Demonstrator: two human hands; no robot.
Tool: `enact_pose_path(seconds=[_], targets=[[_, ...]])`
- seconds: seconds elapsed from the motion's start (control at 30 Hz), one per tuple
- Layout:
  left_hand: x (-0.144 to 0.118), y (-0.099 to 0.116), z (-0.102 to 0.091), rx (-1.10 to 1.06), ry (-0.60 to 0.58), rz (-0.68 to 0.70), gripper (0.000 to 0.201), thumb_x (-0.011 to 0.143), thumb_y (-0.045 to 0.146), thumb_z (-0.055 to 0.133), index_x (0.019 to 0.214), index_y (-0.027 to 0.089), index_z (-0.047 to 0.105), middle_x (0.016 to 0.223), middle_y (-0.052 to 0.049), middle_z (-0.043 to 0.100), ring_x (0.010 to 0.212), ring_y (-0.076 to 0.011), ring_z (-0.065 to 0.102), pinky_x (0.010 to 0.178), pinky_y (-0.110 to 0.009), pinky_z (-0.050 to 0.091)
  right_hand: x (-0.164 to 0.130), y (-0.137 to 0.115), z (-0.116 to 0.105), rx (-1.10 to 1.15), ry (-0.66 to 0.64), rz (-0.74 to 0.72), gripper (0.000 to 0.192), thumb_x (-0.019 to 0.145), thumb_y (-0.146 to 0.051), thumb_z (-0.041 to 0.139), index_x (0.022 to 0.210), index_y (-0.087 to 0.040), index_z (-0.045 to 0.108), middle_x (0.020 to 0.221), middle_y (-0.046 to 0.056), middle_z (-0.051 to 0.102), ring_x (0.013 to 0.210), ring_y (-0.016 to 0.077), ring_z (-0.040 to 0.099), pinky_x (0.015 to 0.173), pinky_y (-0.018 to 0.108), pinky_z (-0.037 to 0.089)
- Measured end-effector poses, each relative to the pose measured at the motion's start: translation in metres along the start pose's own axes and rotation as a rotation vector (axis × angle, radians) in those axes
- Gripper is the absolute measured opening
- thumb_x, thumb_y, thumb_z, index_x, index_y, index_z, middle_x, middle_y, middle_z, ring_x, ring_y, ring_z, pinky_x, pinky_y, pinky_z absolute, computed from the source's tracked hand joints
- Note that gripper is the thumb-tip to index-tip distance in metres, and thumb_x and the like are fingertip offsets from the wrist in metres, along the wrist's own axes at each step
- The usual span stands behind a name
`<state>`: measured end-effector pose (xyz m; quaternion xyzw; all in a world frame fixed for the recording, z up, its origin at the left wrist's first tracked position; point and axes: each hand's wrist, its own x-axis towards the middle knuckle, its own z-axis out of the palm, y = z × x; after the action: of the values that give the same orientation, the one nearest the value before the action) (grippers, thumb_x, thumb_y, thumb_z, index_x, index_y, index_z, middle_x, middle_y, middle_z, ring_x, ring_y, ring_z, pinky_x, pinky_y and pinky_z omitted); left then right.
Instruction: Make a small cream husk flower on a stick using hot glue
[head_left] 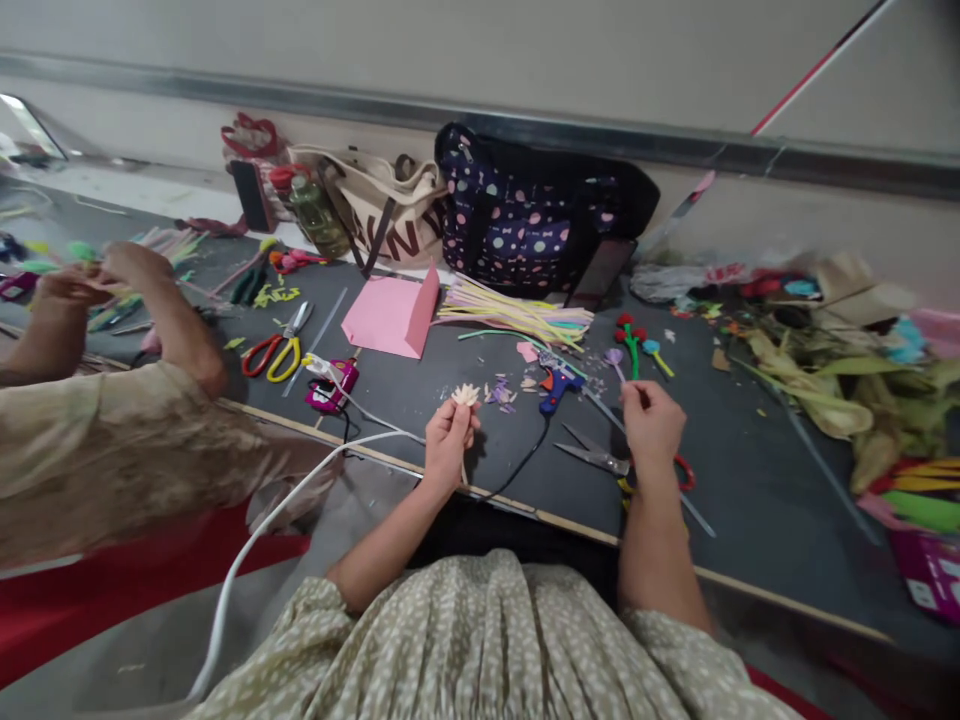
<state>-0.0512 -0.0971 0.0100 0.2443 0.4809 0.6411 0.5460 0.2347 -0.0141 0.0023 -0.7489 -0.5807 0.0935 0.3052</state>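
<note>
My left hand (448, 440) is closed around the stem of a small cream-coloured craft flower (465, 394), its petals standing above my fingers. My right hand (654, 420) has its fingers pinched together over the table; what they hold, if anything, is too small to make out. Just beyond it lie a small purple flower (614, 357) and red flowers on a green stem (631, 340). Between my hands rests a blue glue gun (559, 388) near purple and cream petal scraps (501, 392). Scissors (596, 455) lie partly hidden under my right wrist.
Pink paper (388, 316), a bundle of pale pipe cleaners (517, 308) and bags (525, 220) line the back. Dried husks (817, 390) lie right. A white cable (240, 570) crosses the table edge at left. Another person's arm (176, 320) works beside me, near red-yellow-handled scissors (281, 345).
</note>
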Motion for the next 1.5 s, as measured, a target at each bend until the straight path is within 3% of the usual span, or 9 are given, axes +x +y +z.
enact_pose_path(seconds=[0.13, 0.27, 0.33, 0.5, 0.7, 0.97, 1.13, 1.4, 1.5], targets=[[-0.009, 0.003, -0.003, 0.016, -0.020, -0.004, 0.038, 0.080, 0.051, 0.071, 0.088, 0.014, 0.068, 0.064, 0.002, 0.055, 0.044, -0.0022, 0.029, 0.041, -0.018, 0.020, -0.006, 0.035, -0.033, -0.160, -0.073, 0.018, 0.030, 0.085, -0.044, 0.048, 0.089, -0.022, 0.068, 0.084, 0.008, 0.071, 0.079, 0.0255, 0.064, 0.073, 0.035, 0.048], [-0.014, -0.003, 0.005, 0.044, -0.045, -0.027, 0.041, 0.077, 0.054, 0.072, 0.086, 0.015, 0.067, 0.064, 0.002, 0.055, 0.043, -0.0025, 0.028, 0.041, -0.019, 0.020, -0.028, 0.065, -0.052, -0.146, -0.505, -0.208, 0.025, 0.082, -0.041, 0.054, 0.093, -0.024, 0.069, 0.092, 0.006, 0.069, 0.084, 0.0239, 0.065, 0.077, 0.035, 0.050], [-0.015, -0.008, 0.011, 0.049, -0.055, -0.024, 0.042, 0.077, 0.055, 0.072, 0.088, 0.015, 0.067, 0.063, 0.002, 0.055, 0.042, -0.0023, 0.028, 0.041, -0.019, 0.020, -0.043, 0.081, -0.052, -0.150, -0.621, -0.359, 0.032, 0.080, -0.042, 0.058, 0.104, -0.023, 0.069, 0.104, 0.010, 0.068, 0.098, 0.0272, 0.064, 0.089, 0.039, 0.050], [-0.015, -0.013, 0.023, 0.026, -0.101, -0.015, 0.047, 0.076, 0.059, 0.070, 0.091, 0.014, 0.066, 0.063, 0.002, 0.055, 0.041, -0.0020, 0.028, 0.040, -0.020, 0.017, -0.065, 0.125, -0.044, -0.196, -0.526, -0.613, 0.052, 0.082, -0.047, 0.058, 0.126, -0.020, 0.061, 0.131, 0.018, 0.058, 0.122, 0.0352, 0.054, 0.102, 0.050, 0.045], [-0.028, -0.017, 0.029, -0.013, -0.098, 0.000, 0.048, 0.077, 0.058, 0.070, 0.090, 0.012, 0.067, 0.063, 0.002, 0.055, 0.041, -0.0012, 0.028, 0.040, -0.019, 0.017, -0.069, 0.130, -0.050, -0.348, -0.501, -0.727, 0.052, 0.088, -0.040, 0.049, 0.136, -0.020, 0.053, 0.120, 0.016, 0.064, 0.107, 0.0340, 0.060, 0.091, 0.048, 0.049], [-0.038, -0.025, 0.027, 0.009, -0.102, -0.012, 0.043, 0.078, 0.054, 0.072, 0.089, 0.013, 0.068, 0.065, 0.002, 0.055, 0.043, -0.0009, 0.029, 0.039, -0.016, 0.019, -0.097, 0.116, -0.045, -0.235, -0.308, -0.577, 0.066, 0.082, -0.046, 0.057, 0.136, -0.010, 0.052, 0.118, 0.020, 0.063, 0.109, 0.0332, 0.057, 0.095, 0.046, 0.049], [-0.035, -0.026, 0.029, 0.022, -0.131, 0.006, 0.041, 0.077, 0.052, 0.073, 0.088, 0.013, 0.068, 0.064, 0.002, 0.056, 0.041, -0.0012, 0.029, 0.038, -0.016, 0.020, -0.111, 0.112, -0.037, -0.142, -0.193, -0.461, 0.058, 0.082, -0.039, 0.058, 0.134, -0.013, 0.055, 0.114, 0.018, 0.064, 0.105, 0.0319, 0.057, 0.093, 0.046, 0.048], [-0.032, -0.027, 0.032, 0.027, -0.143, 0.024, 0.040, 0.076, 0.052, 0.074, 0.087, 0.013, 0.068, 0.065, 0.002, 0.056, 0.041, -0.0003, 0.029, 0.038, -0.014, 0.020, -0.111, 0.119, -0.041, -0.088, -0.174, -0.461, 0.044, 0.088, -0.045, 0.055, 0.121, -0.018, 0.064, 0.114, 0.016, 0.066, 0.101, 0.0296, 0.059, 0.090, 0.047, 0.049], [-0.030, -0.030, 0.039, -0.001, -0.132, 0.027, 0.041, 0.075, 0.052, 0.075, 0.087, 0.013, 0.067, 0.064, 0.003, 0.055, 0.042, -0.0001, 0.031, 0.038, -0.014, 0.022, -0.109, 0.106, -0.047, -0.045, -0.185, -0.470, 0.040, 0.091, -0.047, 0.054, 0.116, -0.018, 0.066, 0.112, 0.015, 0.066, 0.101, 0.0298, 0.060, 0.090, 0.048, 0.049]])
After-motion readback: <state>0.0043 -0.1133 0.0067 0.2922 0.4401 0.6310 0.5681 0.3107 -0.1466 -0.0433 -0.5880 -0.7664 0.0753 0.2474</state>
